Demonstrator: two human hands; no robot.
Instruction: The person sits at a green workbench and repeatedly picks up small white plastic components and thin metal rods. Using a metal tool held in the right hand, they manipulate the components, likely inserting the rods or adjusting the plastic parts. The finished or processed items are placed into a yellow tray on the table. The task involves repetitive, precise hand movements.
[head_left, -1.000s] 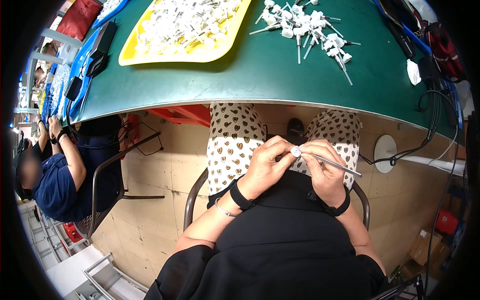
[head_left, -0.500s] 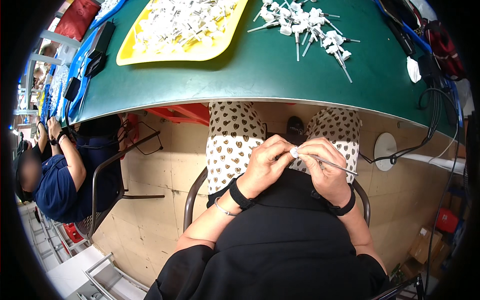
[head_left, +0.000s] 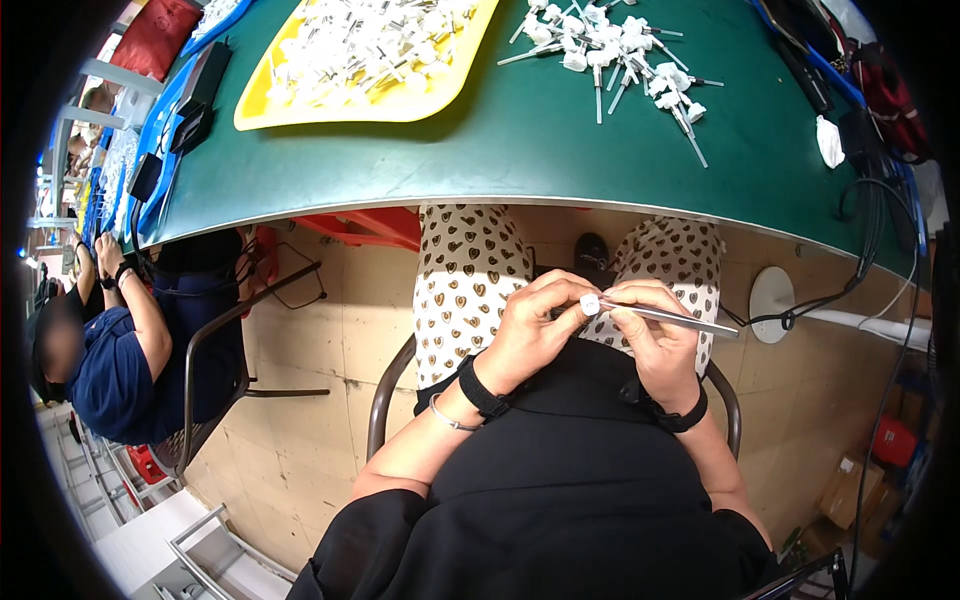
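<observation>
- White piece (head_left: 590, 304): small, pale head, just right of the frame's centre, above the wearer's patterned trousers (head_left: 468, 290) and lower in the frame than the near edge of the desk (head_left: 600, 172)
- Left hand (head_left: 540, 320), centre of frame: grip pinching the white piece between thumb and forefinger; piece sits at the fingertips, on this hand's right side
- Right hand (head_left: 660, 335), right of centre: grip pressed around a slim grey metal tool (head_left: 706, 324), tweezers-like in outline; its outer end juts out past the hand toward the right of the frame
- Key relation: white piece lies just left of the right hand's fingertips, between the two hands; left hand is the nearer, being in contact with it
- Tool's long axis: from beside the white piece, rightward and slightly down the frame
- Tool tip against piece: cannot tell whether touching, fingers cover the spot; the piece's own long axis not readable either
- Yellow tray (head_left: 400, 112), upper left of centre: heaped with white parts on thin stems, well apart from both hands
- Loose cluster (head_left: 630, 40), top right of centre: similar stemmed parts lying on the desk, stems pointing several ways
- Co-worker (head_left: 125, 350), left of frame: seated, dark blue top, well apart from the wearer
</observation>
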